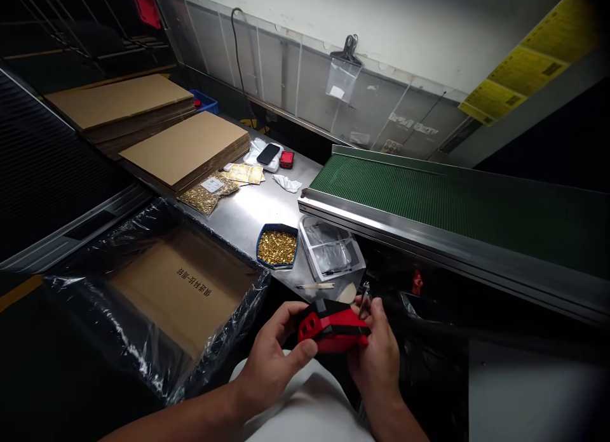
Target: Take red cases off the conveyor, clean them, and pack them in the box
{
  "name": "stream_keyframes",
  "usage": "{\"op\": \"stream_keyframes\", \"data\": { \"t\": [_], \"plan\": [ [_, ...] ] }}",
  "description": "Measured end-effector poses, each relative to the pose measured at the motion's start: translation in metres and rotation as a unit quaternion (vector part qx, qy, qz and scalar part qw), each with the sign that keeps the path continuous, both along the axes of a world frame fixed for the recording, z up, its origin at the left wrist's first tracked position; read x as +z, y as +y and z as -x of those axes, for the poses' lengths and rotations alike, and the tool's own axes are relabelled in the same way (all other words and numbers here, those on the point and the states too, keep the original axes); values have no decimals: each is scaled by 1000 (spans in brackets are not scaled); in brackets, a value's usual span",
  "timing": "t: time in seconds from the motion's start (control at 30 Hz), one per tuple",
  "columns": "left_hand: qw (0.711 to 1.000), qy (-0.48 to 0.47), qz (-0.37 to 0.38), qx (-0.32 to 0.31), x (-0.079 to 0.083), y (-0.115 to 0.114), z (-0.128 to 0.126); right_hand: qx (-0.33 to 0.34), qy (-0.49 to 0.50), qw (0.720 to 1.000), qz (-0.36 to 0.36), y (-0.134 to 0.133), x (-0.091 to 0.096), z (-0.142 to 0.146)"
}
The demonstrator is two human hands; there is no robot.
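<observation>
A red and black plastic housing [333,328] with round holes in its left end is held up over my lap. My left hand [274,350] grips its left end, thumb in front and fingers behind. At its right end is my right hand [379,347], closed, with a small shiny metal piece [365,297] upright between thumb and fingers. What kind of piece it is I cannot make out. Beyond my hands, a blue bin [258,254] holds many small brass-coloured parts. A thin pale-handled tool [317,286] lies on the metal table near its edge.
A lined carton [190,296] with black plastic stands at left. Cardboard stacks [185,147], a bag of brass parts [207,194], a phone [268,154] and a small red box [286,159] lie behind. A clear-lined tray [328,248] sits beside the green conveyor [405,188].
</observation>
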State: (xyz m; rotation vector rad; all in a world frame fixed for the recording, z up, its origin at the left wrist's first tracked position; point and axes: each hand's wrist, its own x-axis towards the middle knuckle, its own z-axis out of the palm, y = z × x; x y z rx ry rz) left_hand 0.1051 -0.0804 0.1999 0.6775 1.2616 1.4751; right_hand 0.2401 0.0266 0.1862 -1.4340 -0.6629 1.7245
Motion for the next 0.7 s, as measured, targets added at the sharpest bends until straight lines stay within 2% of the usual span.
{"op": "stream_keyframes", "data": {
  "t": [0.17, 0.4, 0.53, 0.6, 0.7],
  "plan": [
    [999, 32, 10, -2, 5, 1, -1, 52, -106, 986, -116, 7, 6, -6],
    [996, 80, 35, -28, 12, 5, -6, 96, -163, 943, -273, 3, 29, -7],
    [995, 93, 38, -21, 10, 8, -6, 120, -172, 922, -324, 3, 32, -7],
    [996, 70, 47, -25, 9, 11, -2, 140, -166, 915, -340, 3, 30, -9],
    [993, 2, 82, -89, 10, 21, 10, 199, -132, 909, -342, 2, 25, -11]
  ]
}}
